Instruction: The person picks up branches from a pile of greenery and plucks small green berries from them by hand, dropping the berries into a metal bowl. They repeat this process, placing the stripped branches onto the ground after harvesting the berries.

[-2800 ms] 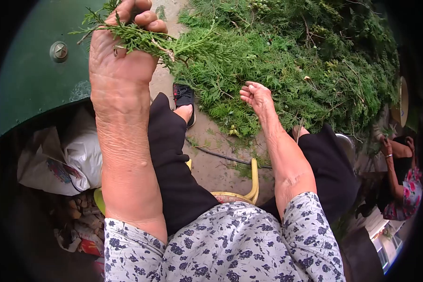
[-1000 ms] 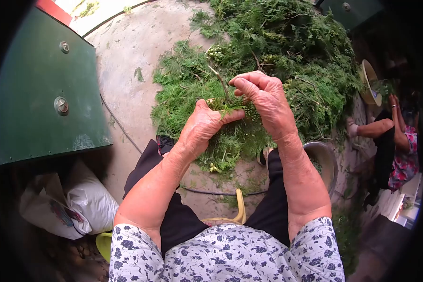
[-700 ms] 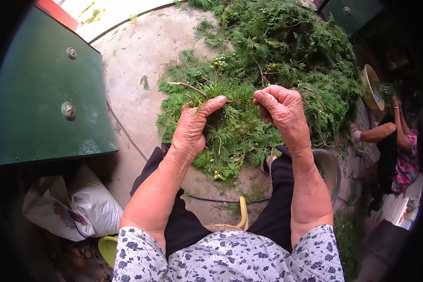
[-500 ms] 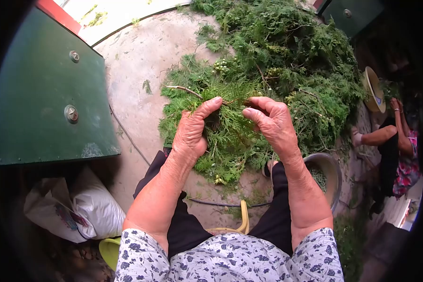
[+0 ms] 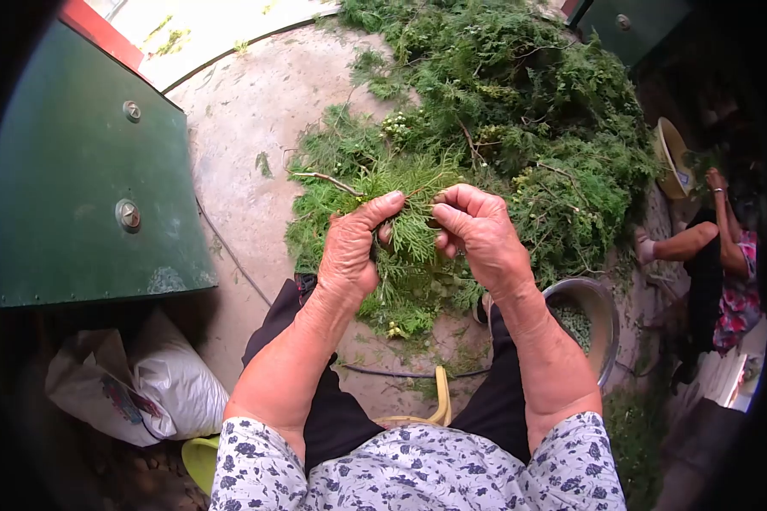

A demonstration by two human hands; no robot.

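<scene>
My left hand (image 5: pixel 351 243) is closed round a leafy evergreen branch (image 5: pixel 413 223) with flat, scaly green sprays, thumb pressed on top. The branch's bare brown woody end (image 5: pixel 325 180) sticks out to the left above that thumb. On the right side of the foliage, my right hand (image 5: pixel 483 232) is closed in a pinch, thumb against the index finger. What sits between these fingertips is too small to make out. Both hands are over a large heap of cut evergreen branches (image 5: pixel 562 162), some with pale green cones (image 5: pixel 398 128).
A metal basin (image 5: pixel 603 319) with small pale green pieces stands by my right knee. Another person (image 5: pixel 729 264) sits at the right near a yellowish basin (image 5: pixel 675 157). On the left are a green metal panel (image 5: pixel 68 204) and white sacks (image 5: pixel 175 379). A cable (image 5: pixel 239 264) crosses the floor.
My right hand has moved slightly left and down, closer to my left hand. The left hand has dipped a little with the branch. The view has shifted slightly.
</scene>
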